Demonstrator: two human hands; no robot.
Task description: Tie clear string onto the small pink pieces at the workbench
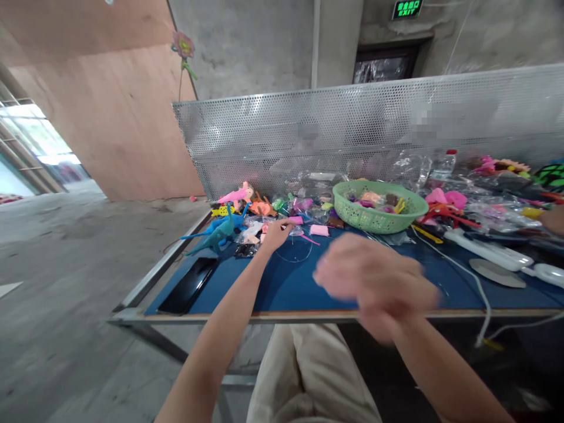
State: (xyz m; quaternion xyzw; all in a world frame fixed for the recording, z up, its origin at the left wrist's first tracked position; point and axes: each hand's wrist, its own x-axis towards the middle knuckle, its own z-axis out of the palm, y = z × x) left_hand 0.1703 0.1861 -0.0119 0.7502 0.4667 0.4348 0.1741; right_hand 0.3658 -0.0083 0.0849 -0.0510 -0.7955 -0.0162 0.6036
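Observation:
My left hand [277,232] reaches far out over the blue table [273,288], its fingers bent down among small plastic bags and pink pieces [318,230] next to blue toy dinosaurs [220,230]. Whether it holds anything is unclear. My right hand [374,282] hovers near the table's front edge, smeared by motion, so its fingers cannot be read. A green plastic basket [379,218] with small colourful toys stands just beyond it.
A black phone [188,284] lies at the table's left front. White power strips [489,249] and a cable [476,282] lie to the right, with heaps of bagged toys [480,200] behind. A perforated metal screen [352,129] closes the back. Another person's hand [554,220] shows at the right edge.

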